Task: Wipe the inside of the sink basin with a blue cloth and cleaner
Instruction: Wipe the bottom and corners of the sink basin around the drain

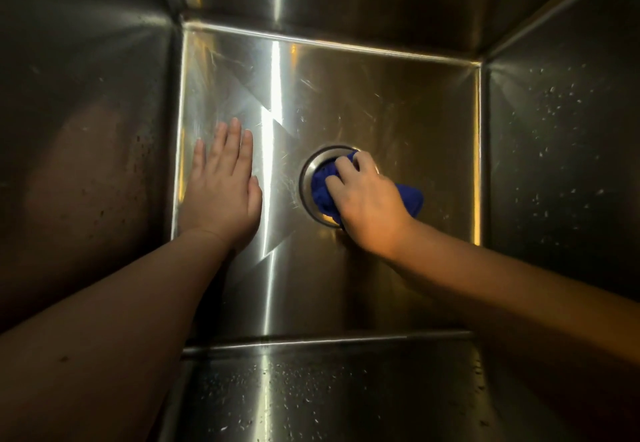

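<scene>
I look straight down into a deep stainless steel sink basin (398,102). My right hand (369,204) is shut on a bunched blue cloth (322,187) and presses it into the round drain opening (308,173) at the middle of the floor. A fold of the cloth sticks out past the wrist on the right. My left hand (221,185) lies flat on the basin floor near the left wall, palm down, fingers slightly spread, holding nothing. No cleaner bottle is in view.
Four steep steel walls enclose the floor. The right wall (561,136) and the near wall (311,393) carry many water droplets, and the left wall (86,164) shows dark specks. Streaks mark the floor beyond the drain.
</scene>
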The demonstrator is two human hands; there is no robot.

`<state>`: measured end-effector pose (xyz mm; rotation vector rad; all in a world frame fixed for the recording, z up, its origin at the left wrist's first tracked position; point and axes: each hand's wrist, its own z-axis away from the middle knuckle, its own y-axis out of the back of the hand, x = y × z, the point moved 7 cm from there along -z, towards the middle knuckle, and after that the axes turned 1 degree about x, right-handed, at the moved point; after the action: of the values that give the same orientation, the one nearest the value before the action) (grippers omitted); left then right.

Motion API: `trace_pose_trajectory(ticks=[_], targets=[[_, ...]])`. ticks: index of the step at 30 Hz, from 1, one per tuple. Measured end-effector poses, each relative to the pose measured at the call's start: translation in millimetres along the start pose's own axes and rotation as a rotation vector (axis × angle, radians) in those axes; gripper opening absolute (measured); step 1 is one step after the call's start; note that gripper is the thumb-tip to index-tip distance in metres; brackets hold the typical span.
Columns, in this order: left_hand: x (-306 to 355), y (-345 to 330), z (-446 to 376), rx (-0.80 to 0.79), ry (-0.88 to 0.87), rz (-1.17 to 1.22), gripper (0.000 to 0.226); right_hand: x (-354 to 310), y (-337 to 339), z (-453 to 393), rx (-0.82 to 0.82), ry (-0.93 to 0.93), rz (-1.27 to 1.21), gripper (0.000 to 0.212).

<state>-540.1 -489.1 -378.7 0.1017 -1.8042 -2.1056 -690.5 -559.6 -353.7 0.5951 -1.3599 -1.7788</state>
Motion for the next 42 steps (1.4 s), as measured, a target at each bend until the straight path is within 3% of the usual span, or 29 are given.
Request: trace_pose_trajectory(ticks=[2,5,9,17,23,29,34,39,42], targets=[[1,0,0,0.004,-0.004,0.006,0.066,8,-3,9,0.077,0.003,-0.154,0.038],[0,1,0,0.008,0.000,0.013,0.066,17,-7,22,0.022,0.098,-0.274,0.061],[1,1,1,0.003,0.000,0.001,0.065,31,-5,26,0.013,0.232,-0.212,0.057],[1,1,0,-0.005,0.001,-0.008,0.066,7,-5,19,0.109,0.030,-0.280,0.043],[1,3,1,0.003,0.000,0.012,0.065,20,-7,16,0.126,0.254,-0.246,0.037],[0,2,1,0.009,0.000,0.009,0.065,7,-6,12,0.143,0.001,-0.301,0.029],[1,2,1,0.015,0.003,0.008,0.065,15,-2,13,0.167,0.181,-0.219,0.031],[1,3,1,0.022,0.007,0.019,0.065,8,-4,9,0.162,0.052,-0.249,0.022],[1,3,2,0.022,0.006,0.021,0.065,13,0,16,0.207,0.093,-0.301,0.026]])
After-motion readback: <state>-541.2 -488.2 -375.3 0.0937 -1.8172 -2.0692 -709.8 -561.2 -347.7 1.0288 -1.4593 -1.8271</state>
